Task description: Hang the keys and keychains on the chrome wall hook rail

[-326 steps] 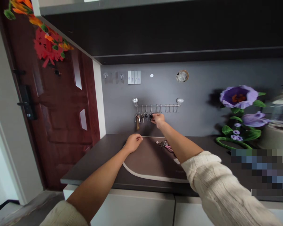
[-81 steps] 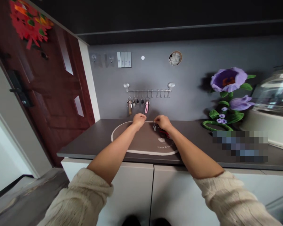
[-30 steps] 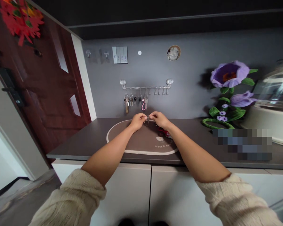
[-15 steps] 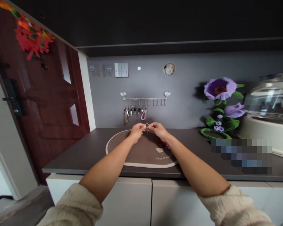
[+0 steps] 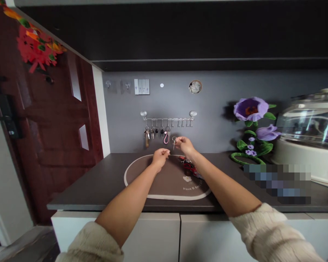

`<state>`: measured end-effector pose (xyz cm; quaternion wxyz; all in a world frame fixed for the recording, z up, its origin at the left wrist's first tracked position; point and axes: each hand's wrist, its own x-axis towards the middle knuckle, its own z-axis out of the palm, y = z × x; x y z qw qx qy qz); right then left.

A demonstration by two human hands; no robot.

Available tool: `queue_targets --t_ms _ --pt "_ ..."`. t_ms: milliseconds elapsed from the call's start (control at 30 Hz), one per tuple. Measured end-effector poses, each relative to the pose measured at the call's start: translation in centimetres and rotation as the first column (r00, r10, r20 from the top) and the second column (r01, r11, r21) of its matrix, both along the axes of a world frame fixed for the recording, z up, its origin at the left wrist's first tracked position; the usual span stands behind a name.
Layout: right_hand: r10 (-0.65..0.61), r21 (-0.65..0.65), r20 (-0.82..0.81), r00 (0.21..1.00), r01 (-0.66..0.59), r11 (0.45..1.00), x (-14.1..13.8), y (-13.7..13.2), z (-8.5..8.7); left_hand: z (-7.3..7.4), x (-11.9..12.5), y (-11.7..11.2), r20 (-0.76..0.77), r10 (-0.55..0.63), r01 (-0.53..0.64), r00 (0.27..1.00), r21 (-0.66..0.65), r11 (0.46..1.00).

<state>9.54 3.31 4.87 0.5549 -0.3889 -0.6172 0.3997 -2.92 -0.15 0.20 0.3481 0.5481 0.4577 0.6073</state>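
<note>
My right hand (image 5: 184,146) pinches a key ring (image 5: 174,138) with a key (image 5: 174,145) hanging from it, in front of the wall just below the hook rail (image 5: 168,119). Lower and to the left, my left hand (image 5: 160,159) is apart from the ring, its thumb and fingers pressed together with nothing visible between them. Several key bunches (image 5: 147,135) hang on the rail's left hooks, and a pink loop strap (image 5: 166,137) is the nearest to the held ring. On the brown mat (image 5: 153,182), red and black items (image 5: 190,167) lie partly behind my right forearm.
Purple artificial flowers (image 5: 251,109) and a white appliance with a clear top (image 5: 311,145) stand on the counter (image 5: 93,182) at right. A dark cabinet (image 5: 180,32) overhangs the wall. At left is a red-brown door (image 5: 60,127). Part of the counter is pixelated.
Both hands were together at the key ring. My left hand has let go and sits lower, while my right hand has raised the ring and key toward the rail. The view tilted up slightly.
</note>
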Motion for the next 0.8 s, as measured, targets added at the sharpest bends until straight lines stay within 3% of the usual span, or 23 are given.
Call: queue_targets --t_ms 233,367,800 --pt "-0.011 -0.064 -0.166 0.986 0.001 0.998 -1.0 2.2 4.3 -0.3 0.0 0.3 -0.002 -0.007 0.007 1.000 -0.020 1.000" --pt "-0.043 -0.098 -0.191 0.981 0.025 0.995 -1.6 3.2 5.8 -0.4 0.1 0.4 0.001 -0.010 0.010 1.000 -0.052 0.999" --pt "-0.152 -0.189 -0.222 0.963 0.110 0.976 -3.0 4.7 5.8 -0.6 0.0 0.9 0.015 0.007 -0.007 1.000 -0.033 0.999"
